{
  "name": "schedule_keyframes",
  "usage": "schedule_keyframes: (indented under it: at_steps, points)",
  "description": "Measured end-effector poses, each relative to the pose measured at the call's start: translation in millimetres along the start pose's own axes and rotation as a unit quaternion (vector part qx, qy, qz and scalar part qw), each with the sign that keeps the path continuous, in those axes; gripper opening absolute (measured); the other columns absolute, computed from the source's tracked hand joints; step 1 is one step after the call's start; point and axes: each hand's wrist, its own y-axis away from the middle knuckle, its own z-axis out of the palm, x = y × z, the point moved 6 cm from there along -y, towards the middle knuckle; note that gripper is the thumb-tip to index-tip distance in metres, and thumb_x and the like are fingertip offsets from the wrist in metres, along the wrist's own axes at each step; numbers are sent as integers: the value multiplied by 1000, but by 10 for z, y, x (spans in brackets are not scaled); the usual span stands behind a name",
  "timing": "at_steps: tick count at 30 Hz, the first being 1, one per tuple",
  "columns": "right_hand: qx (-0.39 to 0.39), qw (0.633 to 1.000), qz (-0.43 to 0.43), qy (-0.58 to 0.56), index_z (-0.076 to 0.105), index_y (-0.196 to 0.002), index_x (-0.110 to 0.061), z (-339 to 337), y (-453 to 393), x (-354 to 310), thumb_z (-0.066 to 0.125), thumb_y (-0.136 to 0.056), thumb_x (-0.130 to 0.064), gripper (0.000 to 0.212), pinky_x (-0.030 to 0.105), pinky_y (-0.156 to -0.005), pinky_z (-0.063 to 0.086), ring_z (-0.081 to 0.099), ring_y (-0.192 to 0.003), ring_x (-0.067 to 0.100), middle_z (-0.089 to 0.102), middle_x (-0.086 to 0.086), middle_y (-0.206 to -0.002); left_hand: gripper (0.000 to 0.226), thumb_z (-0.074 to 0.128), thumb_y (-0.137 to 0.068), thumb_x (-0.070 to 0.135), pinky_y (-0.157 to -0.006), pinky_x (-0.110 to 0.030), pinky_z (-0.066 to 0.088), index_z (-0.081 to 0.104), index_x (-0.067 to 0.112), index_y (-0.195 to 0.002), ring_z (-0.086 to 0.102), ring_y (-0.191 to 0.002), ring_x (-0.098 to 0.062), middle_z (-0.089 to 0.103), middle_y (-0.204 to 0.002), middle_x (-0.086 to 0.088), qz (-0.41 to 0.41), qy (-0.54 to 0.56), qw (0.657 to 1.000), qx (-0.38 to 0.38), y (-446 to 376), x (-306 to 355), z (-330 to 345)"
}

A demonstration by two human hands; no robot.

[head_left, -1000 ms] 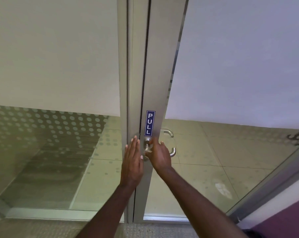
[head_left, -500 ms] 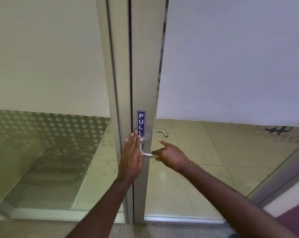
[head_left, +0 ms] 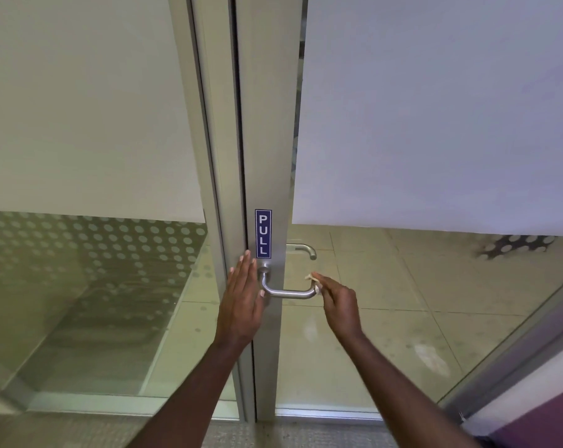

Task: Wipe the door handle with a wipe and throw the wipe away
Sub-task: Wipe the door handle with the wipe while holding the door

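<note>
**Wipe at the tip of a glass door's handle**

Grey textured flooring runs along the bottom edge, with a purple wall surface in the lower right corner. Two bare forearms reach up from there to a glass door in a metal door frame.

Nearest the frame, the left hand lies flat and open, fingers straight and together, palm pressed on the seam between the door and the fixed glass panel beside it. It grips nothing; its thumb is just beside the bend of the door handle.

At the free end of that silver lever, the right hand pinches a small pale wipe between thumb and fingertips, the wipe touching the handle's tip.

Above the handle sits a blue sign reading PULL. Both panes are frosted white on top, and the left one carries a band of white dots lower down.

Through the clear glass, a second handle shows on the door's far side, and beyond it a floor of pale tiles.
</note>
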Motion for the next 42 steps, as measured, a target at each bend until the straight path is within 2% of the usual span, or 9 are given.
schedule_keyframes:
  at_steps: [6,9,12,19,24,27,35,39,42]
  points:
    - [154,871,267,-382,75,-109,0,338,237,156,50,-92,7,30,17,-81,55,71,-93,15,78,13,-98,70,43,-101,23,-127,-49,17,10,14,-162,3,-159,-21,4,-172,-4,2,-12,1000,-2,-19,24,-15]
    - [167,760,343,-526,66,-116,12,487,354,151,48,-95,9,28,14,-64,53,67,-72,16,72,23,-104,73,44,-99,21,-127,-50,18,8,16,-162,3,-159,-22,4,-172,-6,12,-12,1000,-3,31,40,-14]
    - [139,726,379,-557,66,-115,7,630,517,122,48,-98,6,25,18,-64,51,53,-56,11,70,15,-100,71,44,-98,21,-127,-50,20,12,13,-161,5,-159,-22,7,-171,-8,7,-8,1000,-13,109,19,12]
    - [190,681,387,-591,64,-113,-2,631,449,48,43,-101,3,24,27,-97,52,71,-72,17,71,17,-109,70,42,-99,23,-129,-40,14,12,10,-161,6,-159,-20,4,-172,-5,21,-26,999,-23,224,-166,-78]
    - [193,657,395,-612,63,-112,-11,884,599,-77,42,-102,-2,24,31,-106,41,62,-117,27,75,6,-98,70,43,-100,25,-128,-36,15,13,12,-162,7,-159,-18,4,-172,-2,6,-11,1000,-16,282,-328,-207]
    - [228,645,404,-608,60,-117,-11,814,513,-46,39,-104,-4,25,35,-114,34,50,-134,29,61,14,-133,68,41,-100,25,-128,-37,17,14,10,-161,9,-159,-18,8,-172,-5,13,-13,1000,-21,318,-395,-291]
    - [254,675,388,-574,60,-128,-3,780,484,25,48,-100,0,30,30,-93,46,64,-86,22,71,12,-101,66,39,-100,26,-127,-41,23,19,8,-160,14,-158,-19,16,-170,-8,1,3,1000,-23,426,-574,-394]
    - [287,883,275,-249,76,-108,-8,381,336,-120,58,-92,-1,25,27,-91,50,67,-96,16,76,9,-107,64,37,-101,27,-127,-40,22,21,6,-159,14,-158,-20,17,-170,-9,0,9,1000,-25,428,-592,-367]
    - [218,966,142,16,74,-117,-18,250,398,-257,61,-96,-13,25,28,-100,48,70,-102,14,76,0,-114,64,37,-101,26,-127,-39,21,21,7,-159,14,-158,-19,15,-170,-7,4,11,1000,-22,406,-554,-302]
